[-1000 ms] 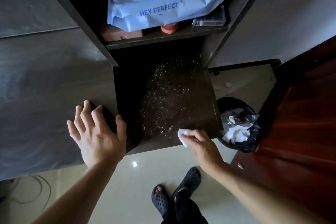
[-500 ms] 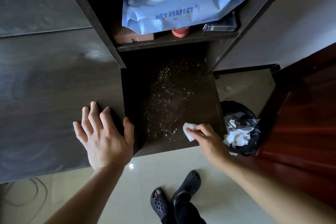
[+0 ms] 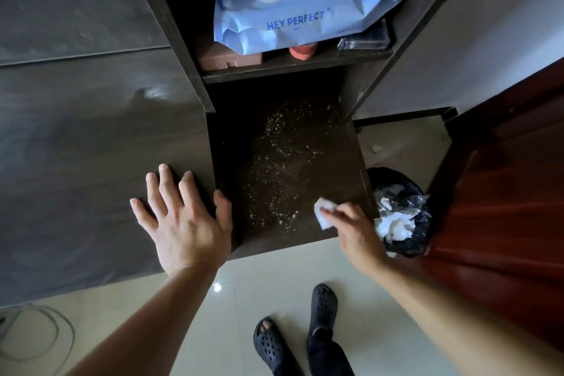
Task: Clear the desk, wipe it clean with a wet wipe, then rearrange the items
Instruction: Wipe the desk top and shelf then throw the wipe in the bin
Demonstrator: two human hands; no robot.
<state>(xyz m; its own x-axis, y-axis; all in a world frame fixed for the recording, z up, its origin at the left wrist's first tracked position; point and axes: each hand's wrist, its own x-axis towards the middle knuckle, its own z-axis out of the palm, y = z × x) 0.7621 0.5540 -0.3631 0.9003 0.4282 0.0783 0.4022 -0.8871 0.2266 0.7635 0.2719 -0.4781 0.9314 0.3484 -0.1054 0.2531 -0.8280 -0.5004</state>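
Desk (image 3: 76, 162): dark, wide, filling the left half of the frame; dull smears show on it.
Door (image 3: 503, 207): reddish-brown wood, right edge of the frame.
Floor (image 3: 274, 278): pale glossy tile along the bottom; a loose cable (image 3: 39, 336) lies at lower left.
Lower panel (image 3: 332, 159): darker surface at centre, set beside the desk and under a shelf (image 3: 293, 65).
Pack of wipes (image 3: 299, 0): blue, with a yellow and white lid, top centre on the shelf; it rests over a brown box (image 3: 229, 58) and an orange cap (image 3: 302, 50), with a clear plastic piece (image 3: 363, 38) just beside.
Specks (image 3: 280, 168): pale crumbs scattered down the middle of the lower panel.
My left hand (image 3: 186, 223): flat on the desk's right edge, fingers straight and spread, gripping nothing; thumb at the lip by the lower panel.
Bin (image 3: 406, 253): black-lined, right of the panel, crumpled white tissue inside.
My right hand (image 3: 354, 229): fingers pinch the wet wipe at the panel's lower right corner.
Sandals (image 3: 323, 305): dark, bottom centre.
Wet wipe (image 3: 323, 217): small, white, crumpled, touching the lower panel just right of the specks.
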